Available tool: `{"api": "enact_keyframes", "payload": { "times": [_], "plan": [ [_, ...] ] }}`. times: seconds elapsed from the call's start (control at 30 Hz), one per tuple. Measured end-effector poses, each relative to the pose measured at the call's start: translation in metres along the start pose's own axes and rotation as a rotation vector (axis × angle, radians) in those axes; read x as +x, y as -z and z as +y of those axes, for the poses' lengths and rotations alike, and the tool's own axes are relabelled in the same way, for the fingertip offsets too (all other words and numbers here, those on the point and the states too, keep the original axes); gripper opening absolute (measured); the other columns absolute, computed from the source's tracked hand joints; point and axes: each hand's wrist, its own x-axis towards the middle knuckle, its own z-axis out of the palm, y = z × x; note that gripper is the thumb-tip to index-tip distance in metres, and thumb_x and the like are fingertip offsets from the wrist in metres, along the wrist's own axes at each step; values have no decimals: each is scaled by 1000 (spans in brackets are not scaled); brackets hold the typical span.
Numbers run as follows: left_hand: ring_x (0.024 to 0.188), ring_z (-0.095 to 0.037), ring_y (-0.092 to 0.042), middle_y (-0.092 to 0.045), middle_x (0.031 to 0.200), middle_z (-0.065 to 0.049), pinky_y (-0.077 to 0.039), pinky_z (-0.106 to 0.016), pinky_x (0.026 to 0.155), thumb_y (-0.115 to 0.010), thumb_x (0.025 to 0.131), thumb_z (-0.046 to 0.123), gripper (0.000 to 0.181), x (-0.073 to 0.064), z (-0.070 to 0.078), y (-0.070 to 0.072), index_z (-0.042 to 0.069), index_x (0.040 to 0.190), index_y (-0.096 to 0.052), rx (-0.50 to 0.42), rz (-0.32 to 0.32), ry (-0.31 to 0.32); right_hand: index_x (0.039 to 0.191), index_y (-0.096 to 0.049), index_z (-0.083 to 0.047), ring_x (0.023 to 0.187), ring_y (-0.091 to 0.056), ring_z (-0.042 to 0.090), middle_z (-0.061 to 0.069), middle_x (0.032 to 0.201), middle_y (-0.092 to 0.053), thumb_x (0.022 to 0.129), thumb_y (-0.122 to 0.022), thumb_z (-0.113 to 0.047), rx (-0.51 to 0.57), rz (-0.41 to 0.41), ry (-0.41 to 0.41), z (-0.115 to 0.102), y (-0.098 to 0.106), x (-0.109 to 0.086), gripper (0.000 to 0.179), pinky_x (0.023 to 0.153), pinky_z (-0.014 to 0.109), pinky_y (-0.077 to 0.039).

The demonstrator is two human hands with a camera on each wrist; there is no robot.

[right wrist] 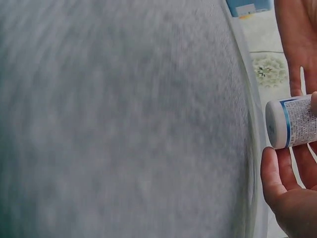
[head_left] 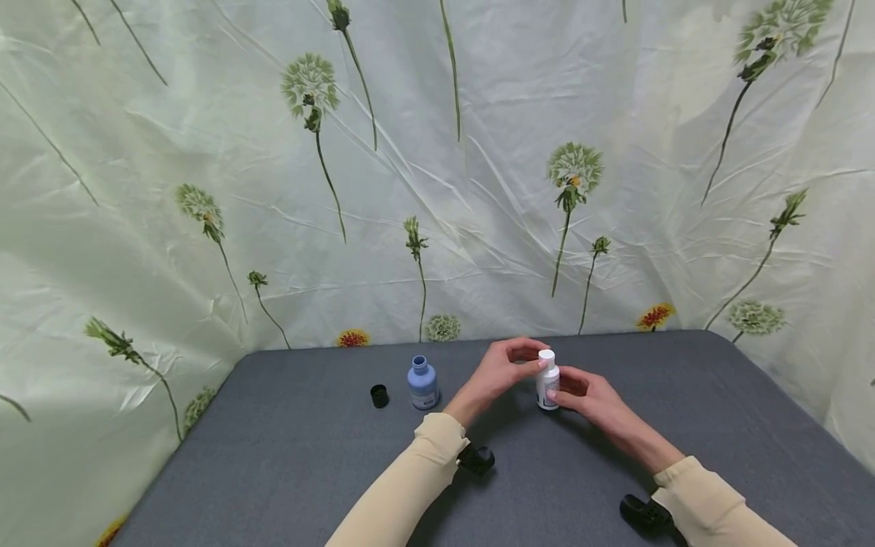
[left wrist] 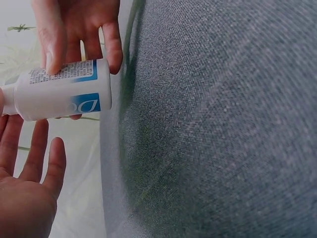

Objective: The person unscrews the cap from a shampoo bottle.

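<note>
A small white bottle (head_left: 547, 391) with a white cap (head_left: 546, 355) is between my two hands, near the far side of the table. My left hand (head_left: 504, 370) pinches the cap with thumb and fingers. Lower down, my right hand (head_left: 593, 399) grips the bottle's body, its thumb across the label. In the left wrist view the bottle (left wrist: 64, 94) shows a blue band and fine print, and the right hand (left wrist: 81, 25) holds it near its base. The right wrist view shows the bottle's base (right wrist: 275, 125) over the fingers.
A blue bottle (head_left: 423, 386) without a cap stands upright left of my hands. Beside it on the grey table (head_left: 294, 456) lies a black cap (head_left: 379, 396). A white cloth with a dandelion print (head_left: 478, 228) hangs behind the table's far edge.
</note>
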Motion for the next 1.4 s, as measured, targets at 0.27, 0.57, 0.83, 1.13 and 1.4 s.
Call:
{"api": "enact_keyframes", "payload": {
  "times": [0.27,0.57,0.83,1.13,1.4],
  "plan": [
    [98,-9,-63,-70,106,3,-50,-27,78,-72,91,13,24,-5,3,6,10,115,-71,-23,-10,14,140,-48,3,120,-54,32,20,133,-57,93,-71,-29,18,22,-20,-4,-8,-2,61,97,49,-45],
    [100,-11,-63,-69,108,0,-50,-28,80,-70,93,12,25,-14,7,13,8,117,-70,-18,-21,-6,139,-51,1,120,-53,33,18,132,-58,92,-72,-29,4,47,-31,-12,-18,-5,60,94,49,-46],
    [101,-12,-62,-69,111,0,-50,-31,81,-69,93,12,27,-20,11,18,7,120,-69,-35,-3,10,139,-51,-1,121,-53,34,17,132,-58,92,-72,-30,-8,56,-15,-18,-25,-7,59,95,51,-46],
    [99,-11,-62,-68,111,-5,-49,-29,81,-67,93,6,27,-39,41,21,0,120,-67,-49,-9,23,137,-53,0,118,-55,33,16,127,-61,92,-72,-26,-37,73,-1,-21,-30,-9,55,91,49,-48],
    [103,-13,-62,-69,113,0,-50,-32,84,-69,94,13,27,-39,17,25,8,120,-69,-30,-9,7,136,-55,0,115,-56,32,15,125,-62,91,-73,-24,-19,85,-15,-23,-40,-13,54,88,46,-50]
  ]
}}
